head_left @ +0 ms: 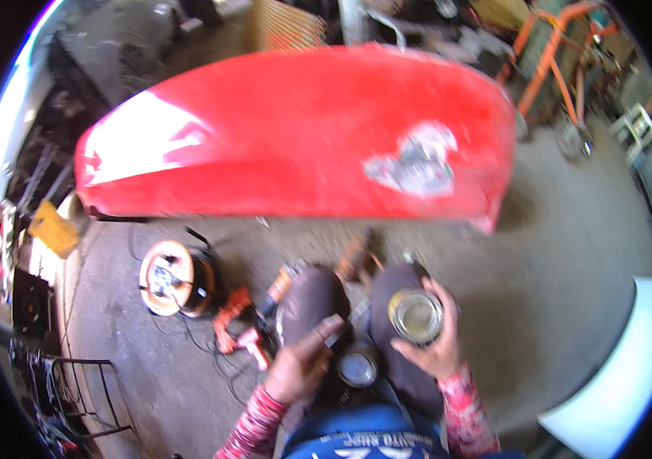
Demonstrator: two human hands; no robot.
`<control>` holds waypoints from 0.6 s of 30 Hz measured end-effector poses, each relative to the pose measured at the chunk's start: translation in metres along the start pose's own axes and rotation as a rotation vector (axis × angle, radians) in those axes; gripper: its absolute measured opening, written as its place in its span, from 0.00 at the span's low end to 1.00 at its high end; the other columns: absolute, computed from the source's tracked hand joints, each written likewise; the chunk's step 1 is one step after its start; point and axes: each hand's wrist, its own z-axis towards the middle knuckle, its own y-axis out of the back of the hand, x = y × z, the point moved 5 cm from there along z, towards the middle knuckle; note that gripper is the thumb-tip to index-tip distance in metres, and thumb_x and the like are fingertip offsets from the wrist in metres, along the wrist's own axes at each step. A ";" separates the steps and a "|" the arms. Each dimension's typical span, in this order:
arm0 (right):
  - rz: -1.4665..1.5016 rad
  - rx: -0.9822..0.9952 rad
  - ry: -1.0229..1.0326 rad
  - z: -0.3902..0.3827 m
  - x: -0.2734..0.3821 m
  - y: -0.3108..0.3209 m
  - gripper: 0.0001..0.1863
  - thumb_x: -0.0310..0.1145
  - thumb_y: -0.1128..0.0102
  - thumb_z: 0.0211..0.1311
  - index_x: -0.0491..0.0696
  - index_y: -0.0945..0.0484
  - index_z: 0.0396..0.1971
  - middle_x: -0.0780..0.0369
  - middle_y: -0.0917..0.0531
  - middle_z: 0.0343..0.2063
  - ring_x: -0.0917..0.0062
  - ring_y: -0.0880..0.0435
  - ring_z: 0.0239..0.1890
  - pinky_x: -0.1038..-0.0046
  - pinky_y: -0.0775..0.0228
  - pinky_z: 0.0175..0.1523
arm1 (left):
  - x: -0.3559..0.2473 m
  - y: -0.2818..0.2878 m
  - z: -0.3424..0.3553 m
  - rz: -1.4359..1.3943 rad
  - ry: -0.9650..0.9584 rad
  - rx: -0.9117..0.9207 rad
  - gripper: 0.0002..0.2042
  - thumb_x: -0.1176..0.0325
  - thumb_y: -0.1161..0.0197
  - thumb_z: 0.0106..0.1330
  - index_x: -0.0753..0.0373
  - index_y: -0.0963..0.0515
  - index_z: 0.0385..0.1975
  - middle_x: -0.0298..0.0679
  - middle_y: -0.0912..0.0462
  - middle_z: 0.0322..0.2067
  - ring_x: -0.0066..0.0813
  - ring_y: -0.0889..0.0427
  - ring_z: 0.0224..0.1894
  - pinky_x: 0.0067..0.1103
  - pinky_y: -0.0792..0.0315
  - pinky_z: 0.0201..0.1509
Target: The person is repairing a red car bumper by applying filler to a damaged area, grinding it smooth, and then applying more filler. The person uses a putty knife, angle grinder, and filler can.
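- While the view's centre serves as the clock's middle, the long, curved, glossy red panel (288, 134) lies across twelve o'clock, its grey-white patch (422, 164) near two.
- Between eight and nine, an orange-and-black round cable reel (169, 279) stands on the floor.
- Between four and five, the right hand (442, 340) curls thumb and fingers around the container.
- Just past six, the left hand (301, 363) has fingers extended, close together; whether they pinch anything, I cannot tell.
- Round, shiny-rimmed, pale-yellowish container (419, 316): over the right knee, probably stiff, fairly light, perhaps slick; best held around its wall, below the rim.
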 end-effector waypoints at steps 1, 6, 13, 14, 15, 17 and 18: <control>0.025 0.006 -0.022 0.000 0.001 -0.002 0.59 0.50 0.13 0.49 0.39 0.39 0.75 0.48 0.27 0.69 0.55 0.27 0.72 0.55 0.35 0.76 | -0.001 0.002 -0.001 -0.043 -0.027 0.014 0.32 0.82 0.43 0.69 0.59 0.32 0.75 0.56 0.20 0.65 0.50 0.18 0.66 0.33 0.25 0.70; 0.030 0.059 -0.066 0.000 -0.008 -0.006 0.62 0.42 0.11 0.46 0.40 0.43 0.77 0.46 0.28 0.69 0.56 0.27 0.71 0.57 0.33 0.75 | 0.003 -0.001 -0.005 0.045 0.022 0.104 0.28 0.74 0.44 0.74 0.57 0.32 0.76 0.54 0.16 0.44 0.58 0.14 0.44 0.40 0.20 0.51; 0.147 0.032 -0.099 -0.005 -0.014 -0.007 0.59 0.41 0.12 0.47 0.42 0.42 0.76 0.49 0.28 0.69 0.60 0.26 0.70 0.58 0.33 0.75 | 0.001 -0.004 -0.008 0.069 -0.049 0.003 0.27 0.65 0.37 0.73 0.60 0.29 0.71 0.54 0.18 0.49 0.59 0.15 0.50 0.41 0.19 0.52; 0.144 0.035 -0.094 -0.004 -0.012 -0.007 0.58 0.38 0.12 0.47 0.41 0.40 0.75 0.49 0.27 0.68 0.59 0.25 0.70 0.58 0.33 0.74 | -0.001 -0.005 -0.009 0.098 -0.061 -0.005 0.27 0.62 0.35 0.72 0.60 0.28 0.70 0.54 0.19 0.50 0.59 0.15 0.50 0.41 0.19 0.53; 0.163 0.027 -0.106 -0.004 -0.011 -0.006 0.56 0.36 0.12 0.46 0.41 0.38 0.74 0.49 0.26 0.68 0.59 0.24 0.69 0.58 0.32 0.74 | -0.003 -0.007 -0.010 0.148 -0.051 0.015 0.28 0.60 0.33 0.71 0.61 0.28 0.69 0.54 0.19 0.51 0.59 0.15 0.50 0.42 0.19 0.53; 0.140 0.003 -0.081 -0.004 -0.006 -0.004 0.50 0.35 0.14 0.49 0.42 0.34 0.71 0.51 0.23 0.65 0.60 0.22 0.67 0.58 0.30 0.72 | -0.007 -0.013 -0.010 0.262 -0.016 0.097 0.31 0.55 0.29 0.67 0.62 0.27 0.67 0.53 0.21 0.53 0.60 0.15 0.50 0.42 0.19 0.54; 0.092 -0.001 -0.081 -0.004 -0.005 -0.003 0.50 0.35 0.13 0.49 0.42 0.33 0.70 0.52 0.23 0.64 0.59 0.22 0.66 0.58 0.30 0.71 | -0.011 -0.014 -0.009 0.281 -0.037 0.103 0.35 0.52 0.25 0.63 0.62 0.26 0.67 0.53 0.21 0.52 0.59 0.15 0.50 0.42 0.18 0.54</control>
